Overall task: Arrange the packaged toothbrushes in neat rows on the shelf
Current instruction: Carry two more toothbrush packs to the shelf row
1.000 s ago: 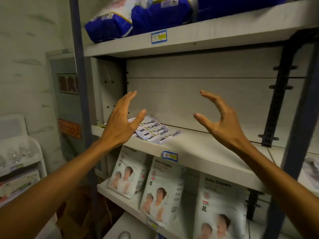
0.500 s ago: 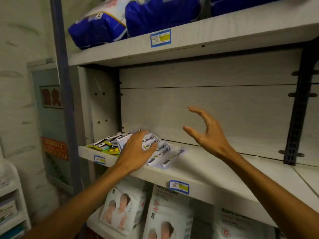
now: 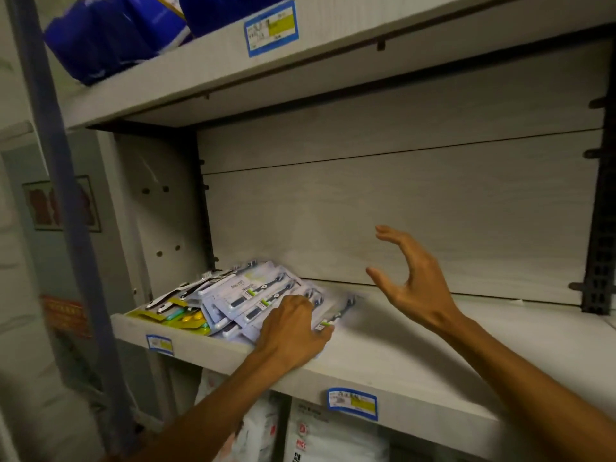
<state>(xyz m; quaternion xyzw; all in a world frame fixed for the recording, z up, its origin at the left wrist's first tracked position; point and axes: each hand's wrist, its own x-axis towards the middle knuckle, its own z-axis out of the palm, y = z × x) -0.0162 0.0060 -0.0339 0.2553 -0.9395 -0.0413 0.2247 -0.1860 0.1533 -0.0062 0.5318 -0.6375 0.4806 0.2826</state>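
The left hand (image 3: 293, 331) lies palm down on the near edge of the toothbrush packs (image 3: 266, 295), its fingers (image 3: 321, 331) curled over the nearest pale pack. Whether they pinch that pack or only press on it cannot be told, since the fingertips are partly hidden and the picture is blurred there. The wrist crosses the front lip of the shelf (image 3: 416, 355).

The right hand (image 3: 413, 281) is in the air above the shelf, to the right of the pile and apart from it. It is wide open, thumb low and fingers spread and arched upward, and it holds nothing. Its forearm runs off toward the lower right corner.

The packs sit at the left end of the middle shelf, a loose, overlapping heap rather than rows. The pale blue-white ones fan out on top and to the right, each with a dark brush inside and a small green mark. Yellow-green packs (image 3: 180, 316) lie under them at the near left corner, with black and white brushes on them pointing toward the back panel (image 3: 400, 211).

To the right of the heap the shelf board is bare. Blue-edged price tags (image 3: 352, 403) are stuck to its front lip. Blue bags (image 3: 110, 35) stand on the shelf above, and white packages (image 3: 333, 435) show on the one below.
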